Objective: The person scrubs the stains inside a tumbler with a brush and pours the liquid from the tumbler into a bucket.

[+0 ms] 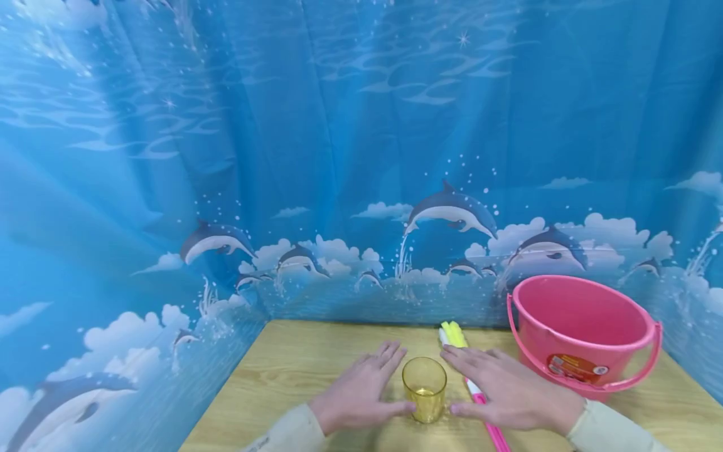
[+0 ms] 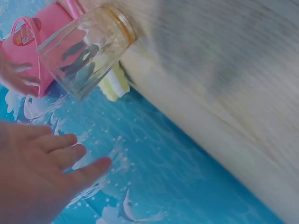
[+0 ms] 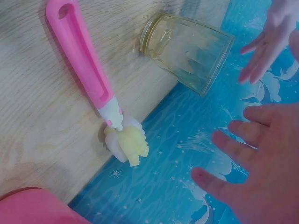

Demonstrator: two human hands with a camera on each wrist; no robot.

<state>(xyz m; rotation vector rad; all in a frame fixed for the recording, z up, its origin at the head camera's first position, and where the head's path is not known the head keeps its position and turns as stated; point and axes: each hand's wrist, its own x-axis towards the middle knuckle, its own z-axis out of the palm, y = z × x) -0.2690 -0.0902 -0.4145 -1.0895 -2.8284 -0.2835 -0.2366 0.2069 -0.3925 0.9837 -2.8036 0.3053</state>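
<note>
A yellowish see-through glass [image 1: 425, 390] stands upright on the wooden table, between my two hands. My left hand [image 1: 364, 392] is held to its left with fingers straight and spread, holding nothing. On the other side, my right hand [image 1: 511, 389] is likewise stretched out, its thumb near the glass. Partly hidden beneath the right hand in the head view lies a sponge brush, whole in the right wrist view, with a pink handle [image 3: 81, 53] and a yellow and white sponge head [image 3: 128, 142].
A pink bucket [image 1: 584, 320] with its handle hanging down in front stands at the right of the table [image 1: 305, 345]. Behind and along the sides hangs a blue curtain [image 1: 361, 125] printed with dolphins and clouds.
</note>
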